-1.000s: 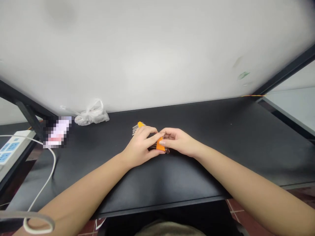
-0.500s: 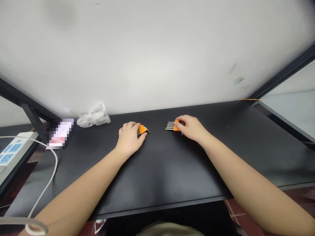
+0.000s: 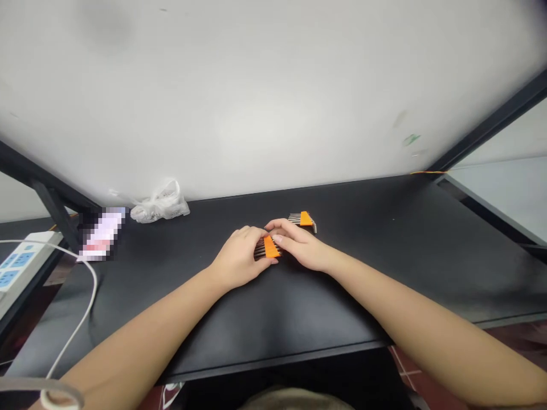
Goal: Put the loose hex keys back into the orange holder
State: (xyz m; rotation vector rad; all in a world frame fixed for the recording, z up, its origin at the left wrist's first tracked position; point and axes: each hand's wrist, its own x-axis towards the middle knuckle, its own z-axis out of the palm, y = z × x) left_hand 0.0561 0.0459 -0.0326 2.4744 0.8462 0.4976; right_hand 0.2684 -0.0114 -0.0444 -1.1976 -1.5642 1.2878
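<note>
My left hand (image 3: 241, 257) grips a hex key set (image 3: 271, 247) in an orange holder, with the dark keys showing between thumb and fingers. From the right, my right hand (image 3: 301, 245) has its fingers closed at the other end of that set, covering part of it. Behind my right hand a second hex key set (image 3: 306, 218) lies on the black table (image 3: 273, 319). Its orange holder and bright keys show, and the long ends point left, partly behind my fingers.
A clear plastic bag (image 3: 160, 204) sits against the wall at the back left. Beside it is a blurred-out flat item (image 3: 102, 233). A white power strip (image 3: 23, 262) and a white cable (image 3: 92, 302) are at the left edge. Black metal frame bars (image 3: 491, 128) slope at both sides.
My right hand has let go of the second hex key set and moved left and nearer. My left hand has brought its set right and closer, and both hands now meet at it.
</note>
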